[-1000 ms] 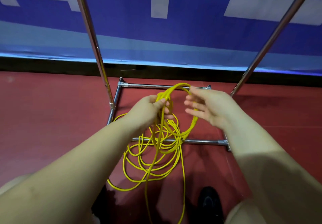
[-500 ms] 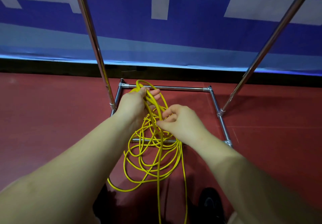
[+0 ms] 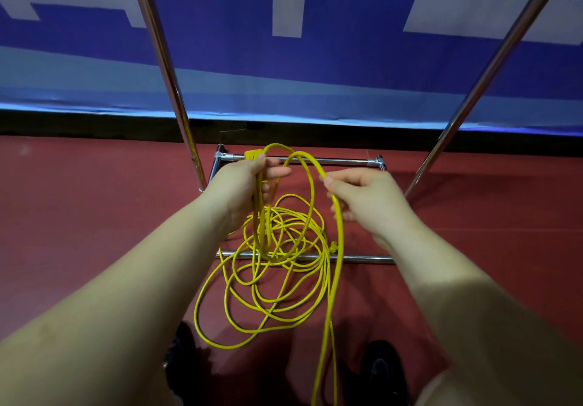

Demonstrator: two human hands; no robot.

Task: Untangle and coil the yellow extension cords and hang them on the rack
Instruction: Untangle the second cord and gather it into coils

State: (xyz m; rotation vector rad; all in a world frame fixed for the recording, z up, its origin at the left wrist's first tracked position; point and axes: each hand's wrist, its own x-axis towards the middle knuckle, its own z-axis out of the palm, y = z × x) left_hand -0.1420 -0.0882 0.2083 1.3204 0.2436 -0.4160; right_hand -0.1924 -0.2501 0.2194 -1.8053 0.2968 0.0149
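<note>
Since half a sec ago the right hand point(image 3: 369, 203) has swung out from the pile's centre to approx 3 o'clock of the left hand point(image 3: 243, 189), drawing a fresh loop of yellow cord point(image 3: 277, 276) up w/ it. Left hand is clenched on the gathered turns & plug end at 12 o'clock of the heap; right pinches one strand, hands apart. Likely another turn is about to join the coil, but most cord lies tangled on the floor across the rack point(image 3: 303, 162) base, nothing hung yet.
</note>
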